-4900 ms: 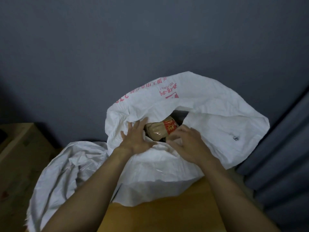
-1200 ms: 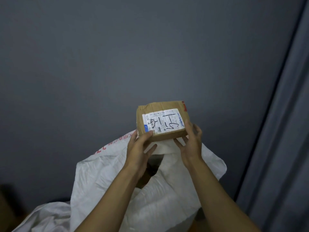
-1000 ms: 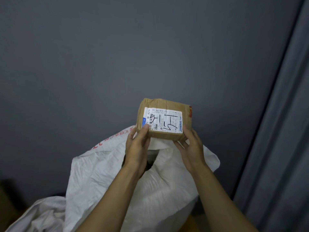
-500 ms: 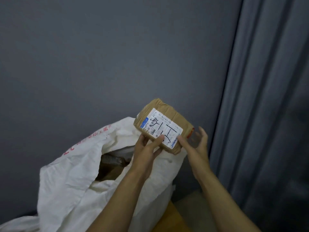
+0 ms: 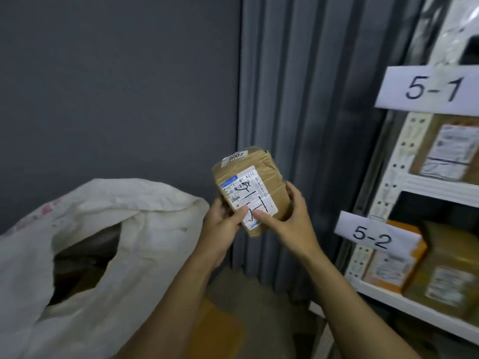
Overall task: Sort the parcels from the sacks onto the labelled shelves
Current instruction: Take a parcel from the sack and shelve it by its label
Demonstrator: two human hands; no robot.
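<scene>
A small brown taped parcel [image 5: 248, 177] with a white shipping label and black handwriting is held up in front of me, turned on end. My left hand [image 5: 224, 220] pinches its lower left corner, thumb on the label. My right hand [image 5: 290, 216] grips its right side, thumb across the label's bottom. The open white sack [image 5: 111, 229] slumps at lower left, with brown parcels dimly visible inside. White metal shelves [image 5: 425, 185] stand at right, with tags 5-1 [image 5: 431, 88] and 5-2 [image 5: 372, 235].
Several brown and orange parcels [image 5: 399, 265] fill the shelves under both tags. A grey wall is behind the sack, and grey curtain folds [image 5: 305, 99] hang between wall and shelves. A wooden surface [image 5: 215, 327] lies below my arms.
I lifted the parcel out of the sack and turned right, bringing the shelves into view. The parcel rotated upright, and my right hand closed round its side.
</scene>
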